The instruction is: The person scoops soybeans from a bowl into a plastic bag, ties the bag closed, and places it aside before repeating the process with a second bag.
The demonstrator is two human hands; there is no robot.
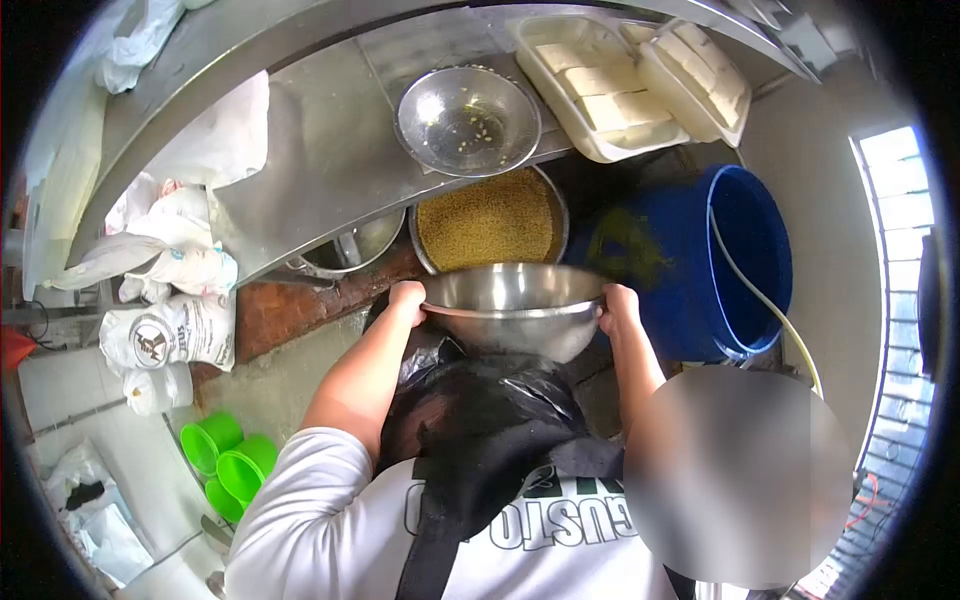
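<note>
A large stainless steel mixing bowl (520, 325) is held level in front of the black apron. My left hand (408, 300) is closed around its left rim, and my right hand (619, 308) grips the opposite rim. The bowl's inner wall looks bare, but its bottom is hidden from this angle. Just beyond it stands a wide round container (563, 205) full of small yellow grains. On the steel counter above, a metal colander (410, 120) has a few pale grains scattered inside.
A blue barrel (640, 270) with a pale hose (765, 300) lies to the right. White tubs (590, 148) of pale blocks sit on the counter (320, 170). Left are a metal pot (385, 245), white sacks (200, 330) and green buckets (245, 470). A blurred patch covers the lower right.
</note>
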